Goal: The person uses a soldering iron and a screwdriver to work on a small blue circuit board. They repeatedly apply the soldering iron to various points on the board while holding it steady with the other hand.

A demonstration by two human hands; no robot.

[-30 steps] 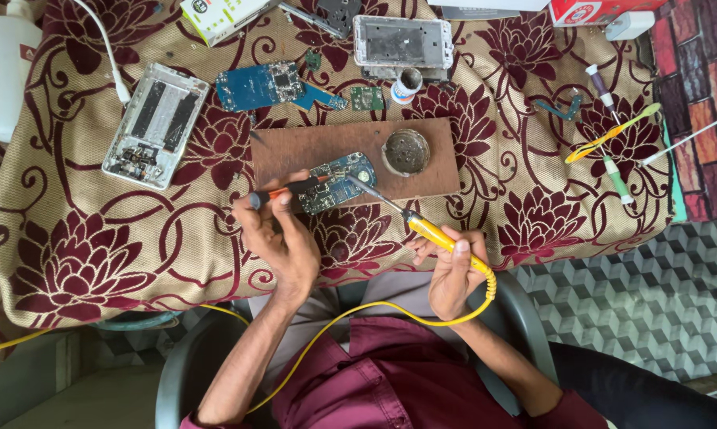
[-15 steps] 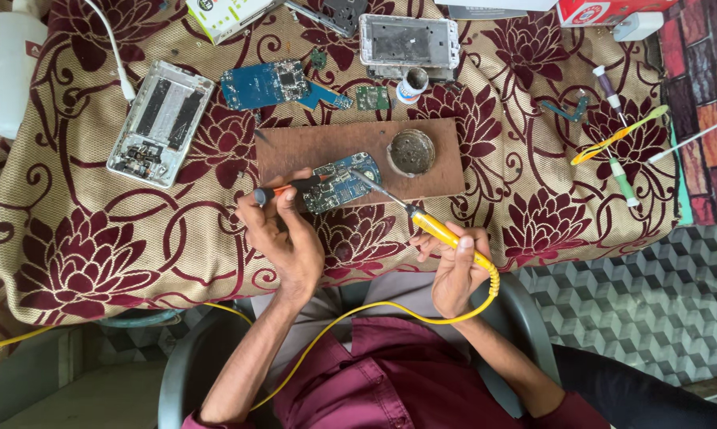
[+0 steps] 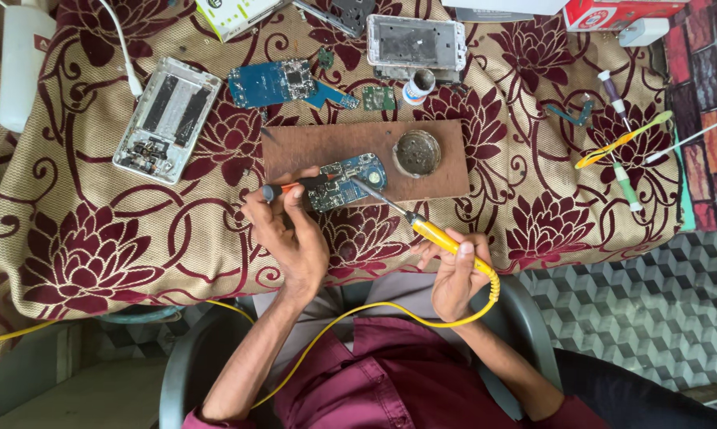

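Head view is showing a blue circuit board (image 3: 345, 181) lying at the near edge of a brown wooden board (image 3: 335, 144), which is resting on the table (image 3: 96, 262) under a cream cloth with maroon flowers. The left hand (image 3: 289, 234) is pressing on the circuit board's left end, its fingers curled around a small tool with a dark and orange handle (image 3: 283, 189). The right hand (image 3: 454, 274) is gripping a yellow soldering iron (image 3: 430, 232), fingers wrapped closed around the handle; the metal tip is touching the circuit board's right part. A yellow cord (image 3: 358, 311) is running from the handle down across the maroon shirt.

A round metal tin (image 3: 416, 152) is sitting on the wooden board, just right of the circuit board. Beyond the wooden board's far edge, a second blue board (image 3: 283, 82), a small green board (image 3: 378, 98) and a small pot (image 3: 417, 86) are lying near one another. An opened phone frame (image 3: 166, 119) is lying toward the table's left side, and another phone frame (image 3: 415, 42) is lying at the far edge. Toward the right edge, a yellow-green tool (image 3: 622, 140) and a green-handled tool (image 3: 627, 187) are lying well apart from the hands.
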